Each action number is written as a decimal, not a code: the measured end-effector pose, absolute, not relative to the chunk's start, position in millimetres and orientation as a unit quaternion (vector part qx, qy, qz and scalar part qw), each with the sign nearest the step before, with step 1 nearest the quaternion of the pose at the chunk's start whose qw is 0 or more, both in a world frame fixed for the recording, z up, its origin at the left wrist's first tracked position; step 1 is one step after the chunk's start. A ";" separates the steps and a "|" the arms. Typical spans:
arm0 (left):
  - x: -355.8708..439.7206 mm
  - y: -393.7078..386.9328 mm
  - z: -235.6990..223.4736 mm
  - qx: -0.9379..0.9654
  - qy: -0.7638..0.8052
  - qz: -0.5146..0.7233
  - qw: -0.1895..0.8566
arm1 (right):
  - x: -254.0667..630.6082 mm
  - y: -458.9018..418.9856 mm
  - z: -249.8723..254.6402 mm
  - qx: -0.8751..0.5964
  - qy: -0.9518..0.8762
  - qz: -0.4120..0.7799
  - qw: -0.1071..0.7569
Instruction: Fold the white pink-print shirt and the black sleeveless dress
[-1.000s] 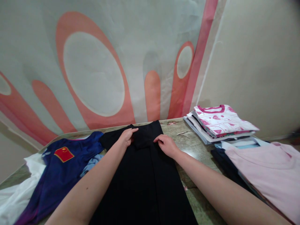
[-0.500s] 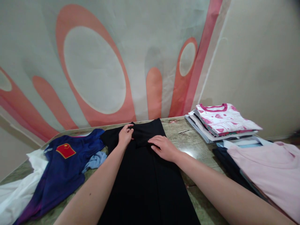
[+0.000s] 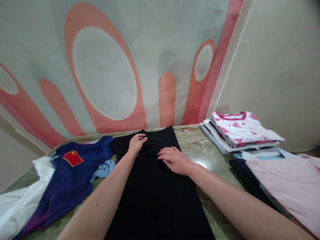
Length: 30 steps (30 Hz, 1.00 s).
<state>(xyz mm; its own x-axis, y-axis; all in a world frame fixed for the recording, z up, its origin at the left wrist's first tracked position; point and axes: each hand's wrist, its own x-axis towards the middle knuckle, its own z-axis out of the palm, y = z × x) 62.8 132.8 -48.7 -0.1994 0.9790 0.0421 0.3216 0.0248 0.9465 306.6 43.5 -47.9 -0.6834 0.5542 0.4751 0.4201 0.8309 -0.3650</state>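
Note:
A black garment (image 3: 155,193) lies stretched down the middle of a wooden table (image 3: 200,146), running from the far edge toward me. My left hand (image 3: 136,144) pinches a fold of the black cloth near its far end, fingers closed on it. My right hand (image 3: 173,159) lies flat on the garment just to the right of the fold, fingers stretched out and pressing the cloth down.
A blue jersey with a red flag patch (image 3: 72,170) lies crumpled at the left over white cloth (image 3: 17,203) and a light blue piece (image 3: 103,168). At the right stand a folded stack topped by a pink-and-white shirt (image 3: 241,130) and a pale pink shirt (image 3: 287,180) over dark clothes.
My right hand has slid left and nearer, flattening onto the black cloth. My left hand has kept its pinch on the fold. The camera has shifted slightly.

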 end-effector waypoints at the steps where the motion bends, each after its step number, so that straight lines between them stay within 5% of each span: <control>1: 63.3 131.7 -47.3 0.515 0.620 0.463 0.368 | 306.3 44.0 -48.8 -0.268 -0.907 0.116 0.304; 6: 63.8 125.5 -40.4 0.561 0.583 0.431 0.400 | 306.7 51.5 -57.5 -0.307 -0.869 0.120 0.370; 13: 78.8 111.7 -16.9 0.726 0.554 0.366 0.178 | 314.7 67.4 -65.1 -0.393 -0.785 0.160 0.451; 18: 92.8 103.8 -12.9 0.774 0.503 0.356 0.148 | 316.9 69.3 -64.9 -0.422 -0.763 0.176 0.458; 22: 91.8 111.8 -25.2 0.690 0.543 0.430 0.210 | 317.0 70.1 -65.2 -0.424 -0.760 0.180 0.457; 30: 111.6 101.5 -10.8 0.542 0.411 0.519 0.517 | 317.0 73.7 -68.2 -0.438 -0.739 0.200 0.472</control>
<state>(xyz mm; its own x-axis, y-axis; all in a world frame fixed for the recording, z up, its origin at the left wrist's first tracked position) 111.6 101.5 -10.8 0.1237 0.9827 0.1375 -0.0909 -0.1268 0.9878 317.0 73.7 -68.2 -0.1713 0.8360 0.5214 0.4581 0.5361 -0.7091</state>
